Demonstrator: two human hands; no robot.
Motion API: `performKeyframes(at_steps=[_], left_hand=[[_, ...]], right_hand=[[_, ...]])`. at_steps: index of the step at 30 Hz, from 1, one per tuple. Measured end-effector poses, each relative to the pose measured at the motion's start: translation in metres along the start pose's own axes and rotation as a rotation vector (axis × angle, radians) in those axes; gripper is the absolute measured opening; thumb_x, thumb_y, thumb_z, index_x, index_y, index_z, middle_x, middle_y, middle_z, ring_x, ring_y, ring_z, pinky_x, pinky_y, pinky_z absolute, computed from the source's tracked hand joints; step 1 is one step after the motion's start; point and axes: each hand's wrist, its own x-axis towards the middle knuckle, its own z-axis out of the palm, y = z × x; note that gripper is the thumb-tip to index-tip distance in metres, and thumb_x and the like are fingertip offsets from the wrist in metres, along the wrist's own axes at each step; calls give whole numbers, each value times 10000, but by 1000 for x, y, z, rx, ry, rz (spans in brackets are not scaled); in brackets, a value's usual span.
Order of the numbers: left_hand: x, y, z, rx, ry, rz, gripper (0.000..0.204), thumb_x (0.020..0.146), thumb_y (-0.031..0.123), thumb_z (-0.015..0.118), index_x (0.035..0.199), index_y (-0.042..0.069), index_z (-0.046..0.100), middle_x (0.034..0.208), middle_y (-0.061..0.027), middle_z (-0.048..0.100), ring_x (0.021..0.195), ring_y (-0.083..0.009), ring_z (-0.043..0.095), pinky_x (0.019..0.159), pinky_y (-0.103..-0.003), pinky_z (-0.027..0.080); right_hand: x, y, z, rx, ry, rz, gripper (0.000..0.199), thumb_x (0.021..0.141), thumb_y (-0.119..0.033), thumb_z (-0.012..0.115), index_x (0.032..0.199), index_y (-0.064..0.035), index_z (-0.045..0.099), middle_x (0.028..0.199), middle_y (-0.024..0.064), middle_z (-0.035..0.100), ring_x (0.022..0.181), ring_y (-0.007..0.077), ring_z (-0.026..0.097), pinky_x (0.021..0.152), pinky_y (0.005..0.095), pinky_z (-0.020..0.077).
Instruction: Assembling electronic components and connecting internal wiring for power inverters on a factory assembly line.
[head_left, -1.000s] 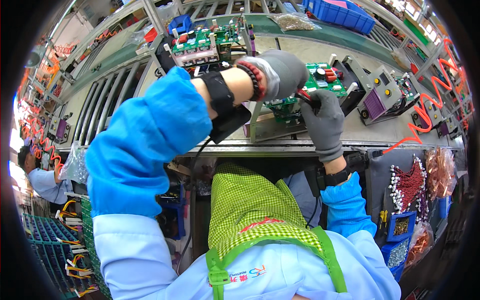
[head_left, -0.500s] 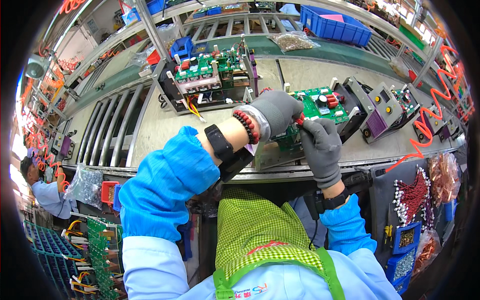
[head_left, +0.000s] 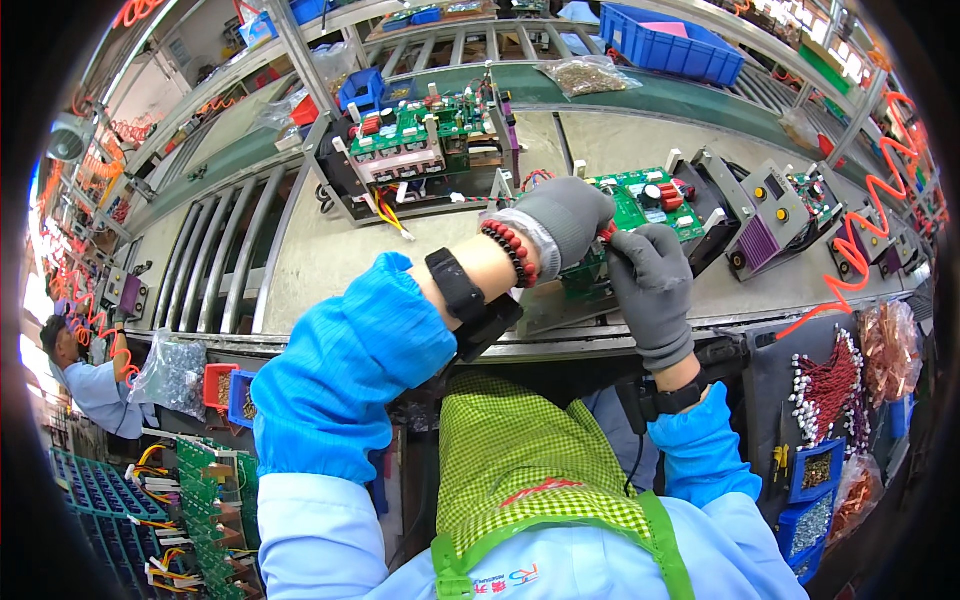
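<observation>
My left hand (head_left: 565, 222), in a grey glove, bends over the near side of a unit with a green circuit board (head_left: 630, 205). My right hand (head_left: 650, 285), gloved alike, meets it from the right. Their fingertips are pinched together around short red wires (head_left: 607, 232), mostly hidden by the gloves. Left of my left hand, a thin wire with a white connector (head_left: 458, 198) sticks out. The board carries red parts and a round black-and-white one, beside a dark metal housing (head_left: 708, 222).
A second unit with a green board (head_left: 400, 145) stands left, its yellow wires hanging down. More purple-sided units (head_left: 765, 235) line the right, near a coiled orange air hose (head_left: 850, 270). Red wire bundles (head_left: 828, 385) and blue bins (head_left: 815, 470) lie at lower right. A co-worker (head_left: 95, 385) is far left.
Both hands have shifted slightly to the right, still close together on the red wires. More of the wire left of my left hand now shows.
</observation>
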Motion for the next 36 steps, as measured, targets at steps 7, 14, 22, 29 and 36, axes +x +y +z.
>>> performKeyframes(at_steps=[7,14,22,29,36], left_hand=[[13,3,-1,142,-170,-86,199,758,65,650,940,115,713,890,-138,695,881,-344,670,790,-393,533],[14,-2,-1,72,-135,-100,212,771,87,635,959,120,725,926,-145,697,899,-340,670,804,-392,531],[15,-5,3,73,-112,-85,219,767,96,638,965,128,727,925,-146,700,922,-337,673,812,-396,530],[13,-9,2,34,-44,-50,211,777,107,636,969,132,720,915,-145,697,904,-335,667,805,-397,524],[5,-6,-1,3,-31,-69,201,793,110,618,974,129,704,888,-147,687,899,-342,662,801,-402,521]], right_hand=[[17,2,-6,-225,-159,-208,325,690,-64,694,1013,-81,660,910,70,576,821,269,589,667,375,500],[24,5,-10,-403,-382,-294,400,670,-88,702,1065,-74,640,936,59,561,856,284,581,661,383,523],[19,6,-5,-343,-311,-266,413,674,-95,716,1077,-101,624,967,64,553,862,292,577,654,389,528],[19,7,-5,-296,-298,-257,377,682,-69,696,1052,-94,625,948,78,556,866,294,583,653,391,519],[16,4,-2,-297,-245,-237,325,704,-56,677,1023,-86,630,924,91,554,834,292,586,672,390,510]])
